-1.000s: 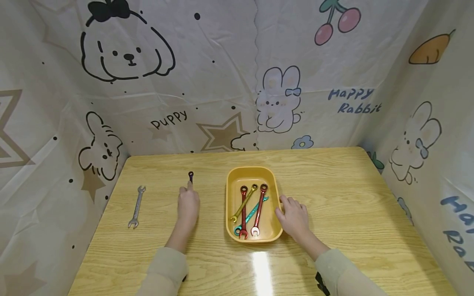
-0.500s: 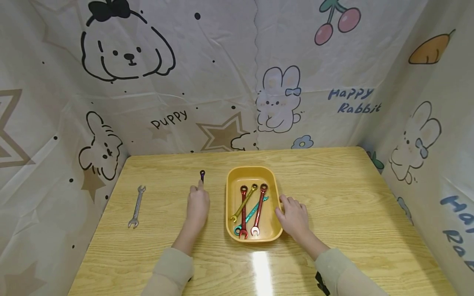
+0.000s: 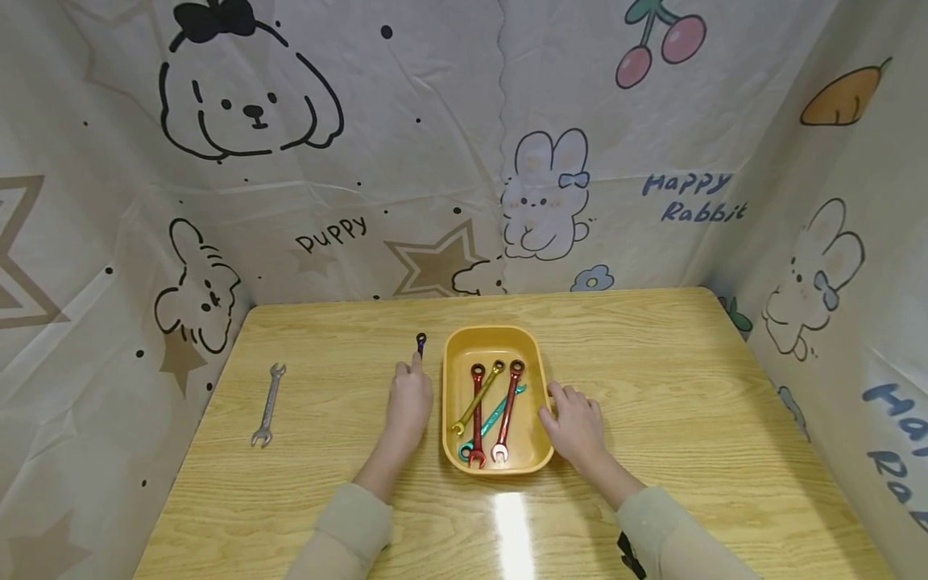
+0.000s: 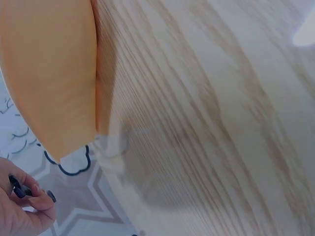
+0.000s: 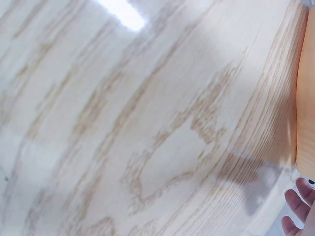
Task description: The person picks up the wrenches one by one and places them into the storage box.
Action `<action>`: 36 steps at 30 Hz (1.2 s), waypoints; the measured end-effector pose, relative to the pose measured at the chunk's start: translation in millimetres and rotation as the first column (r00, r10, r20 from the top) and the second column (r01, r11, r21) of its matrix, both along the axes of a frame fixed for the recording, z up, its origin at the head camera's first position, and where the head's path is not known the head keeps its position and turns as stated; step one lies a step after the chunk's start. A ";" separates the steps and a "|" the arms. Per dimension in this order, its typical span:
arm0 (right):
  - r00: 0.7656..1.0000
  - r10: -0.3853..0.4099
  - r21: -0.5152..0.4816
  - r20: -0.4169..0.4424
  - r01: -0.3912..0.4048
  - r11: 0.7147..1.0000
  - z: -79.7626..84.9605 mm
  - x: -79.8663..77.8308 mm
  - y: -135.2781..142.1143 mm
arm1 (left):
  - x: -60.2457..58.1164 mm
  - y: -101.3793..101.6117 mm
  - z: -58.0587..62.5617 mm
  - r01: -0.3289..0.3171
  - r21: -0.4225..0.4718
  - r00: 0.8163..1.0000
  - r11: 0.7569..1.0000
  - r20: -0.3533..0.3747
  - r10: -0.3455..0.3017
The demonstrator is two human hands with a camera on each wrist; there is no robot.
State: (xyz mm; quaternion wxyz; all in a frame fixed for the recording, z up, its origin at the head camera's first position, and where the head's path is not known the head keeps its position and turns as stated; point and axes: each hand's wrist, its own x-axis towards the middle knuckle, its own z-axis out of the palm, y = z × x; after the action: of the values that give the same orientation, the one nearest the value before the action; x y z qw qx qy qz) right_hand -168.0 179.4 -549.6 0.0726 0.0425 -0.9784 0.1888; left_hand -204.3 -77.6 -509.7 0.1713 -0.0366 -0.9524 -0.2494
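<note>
My left hand [image 3: 409,403] pinches a dark purple-blue combination wrench [image 3: 421,345] just left of the yellow tray [image 3: 449,403]. Its ring end points away from me, while the fingers hide the rest. In the left wrist view, dark ends of the wrench [image 4: 17,186] stick out of the curled fingers of that hand [image 4: 24,211]. My right hand [image 3: 576,423] rests against the tray's right side with loosely bent fingers, seen apart in the right wrist view. Inside the tray lie two red wrenches [image 3: 510,411], a gold wrench [image 3: 478,399] and a teal wrench [image 3: 495,419], partly overlapping.
A silver open-end wrench [image 3: 268,405] lies at the left of the wooden table [image 3: 652,354]. Behind and beside the table hangs a printed cloth [image 3: 435,161] with cartoon animals.
My left hand has moved right with the dark wrench, closer to the tray. The right hand, the tray and the other wrenches have stayed where they were.
</note>
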 end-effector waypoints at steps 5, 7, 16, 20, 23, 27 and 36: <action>1.000 0.002 -0.002 0.004 -0.002 1.000 -0.1 0.1 -0.4 | 1.0 9.5 0.5 0.011 0.029 0.999 1.000 0.037 -0.012; 1.000 0.000 -0.002 0.005 0.000 1.000 0.4 0.3 -0.4 | 1.6 13.1 0.6 0.019 0.024 0.999 1.000 0.049 -0.020; 1.000 -0.004 -0.007 0.001 0.004 1.000 2.8 1.2 -0.4 | 6.2 28.6 0.8 0.048 -0.014 0.997 0.999 0.063 -0.047; 1.000 -0.004 -0.010 0.003 0.004 1.000 2.5 1.2 -0.6 | 7.4 34.2 -1.8 0.063 -0.008 0.997 0.998 0.045 -0.063; 1.000 -0.005 -0.012 0.005 0.005 1.000 2.3 1.0 -0.4 | 7.8 38.4 -4.1 0.076 -0.021 0.997 0.997 0.022 -0.075; 1.000 -0.006 -0.012 0.007 0.006 1.000 1.0 0.8 -0.3 | 8.7 44.7 -6.5 0.089 -0.038 0.996 0.995 0.022 -0.088; 1.000 -0.004 -0.008 0.005 0.004 1.000 0.9 0.9 -0.4 | 13.7 58.6 -5.5 0.111 -0.052 0.991 0.992 0.083 -0.107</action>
State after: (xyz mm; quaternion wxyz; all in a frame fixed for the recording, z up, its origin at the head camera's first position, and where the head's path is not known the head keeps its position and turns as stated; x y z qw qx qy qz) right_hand -167.1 179.1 -548.8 0.0704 0.0399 -0.9779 0.1926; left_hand -190.5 -18.9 -515.1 0.1181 -0.0833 -0.9618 -0.2326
